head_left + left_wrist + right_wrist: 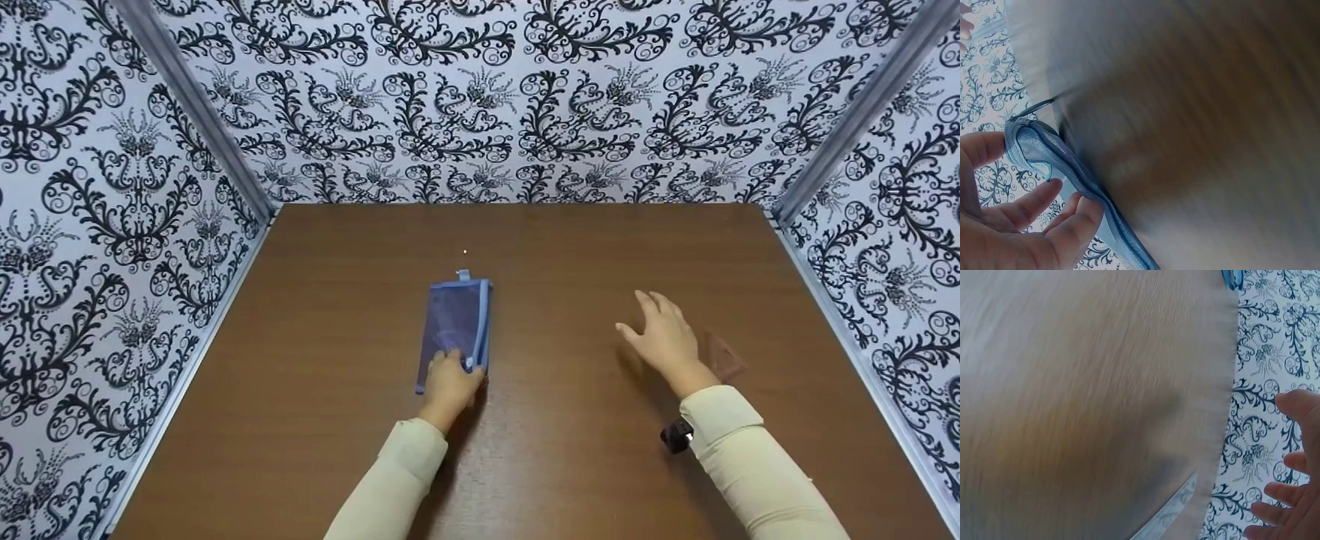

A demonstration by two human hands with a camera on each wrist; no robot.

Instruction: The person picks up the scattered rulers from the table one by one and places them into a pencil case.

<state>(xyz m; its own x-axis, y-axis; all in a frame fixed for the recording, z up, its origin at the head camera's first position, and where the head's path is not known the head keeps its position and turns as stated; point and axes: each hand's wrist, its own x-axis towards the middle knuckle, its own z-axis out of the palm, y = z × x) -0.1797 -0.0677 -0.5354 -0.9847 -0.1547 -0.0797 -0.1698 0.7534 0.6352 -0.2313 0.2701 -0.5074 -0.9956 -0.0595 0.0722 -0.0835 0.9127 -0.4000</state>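
A blue zip pouch (457, 315) with a see-through face lies on the brown table, its small loop at the far end. The left hand (450, 386) grips its near end; in the left wrist view the fingers and thumb of that hand (1022, 236) bend around the pouch edges (1086, 180). Over the table to the right, the right hand (664, 345) is held with spread, relaxed fingers and nothing in them. Just right of its wrist lies a clear triangular piece (724, 357), which the right wrist view shows as a clear pointed strip (1168, 512), apart from the hand (1292, 489).
The brown table (562, 465) has metal strips along its side edges. Patterned walls (480, 97) stand at the back and both sides. A small black device (676, 436) sits at the right wrist.
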